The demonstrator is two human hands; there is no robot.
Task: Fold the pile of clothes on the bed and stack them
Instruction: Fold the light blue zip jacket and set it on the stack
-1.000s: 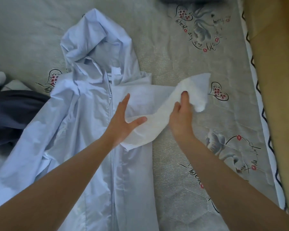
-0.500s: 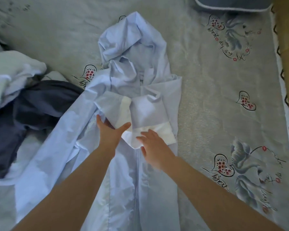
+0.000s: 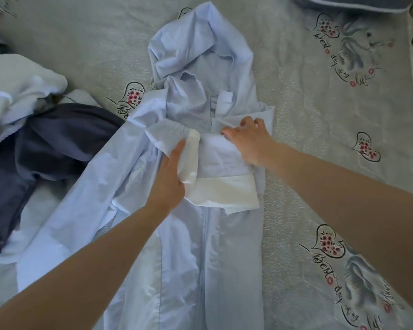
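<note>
Pale blue hooded jacket (image 3: 200, 258) lies front-up on the bed sheet (image 3: 320, 151), hood (image 3: 198, 51) crumpled at the far end, zip running down the middle toward the camera; its right-side sleeve is folded in across the chest, white cuff (image 3: 227, 194) lying flat just below the chest, over the zip line; the other sleeve (image 3: 81, 210) stretches out diagonally to the near left, unfolded; left hand (image 3: 169, 177) rests on the chest left of the zip, fingers straight and together, edge of the palm against a white fold of fabric that curls up beside it, not gripping; right hand (image 3: 248, 141) lies palm-down on the folded sleeve near the jacket's right shoulder edge, fingers spread and slightly bent, fingertips pressing the fabric; cannot tell whether any cloth is pinched under them, looks like flat pressing; both forearms bare, reaching in from the near edge; unfolded pile sits at the left, touching the outstretched sleeve: dark navy garment (image 3: 45, 148) bunched up, white towel-like cloth (image 3: 19, 84) above it; sheet is grey-green with printed hearts, flowers and script lettering; blue pillow (image 3: 353, 3) with white piping at the far right edge, partly out of frame.
</note>
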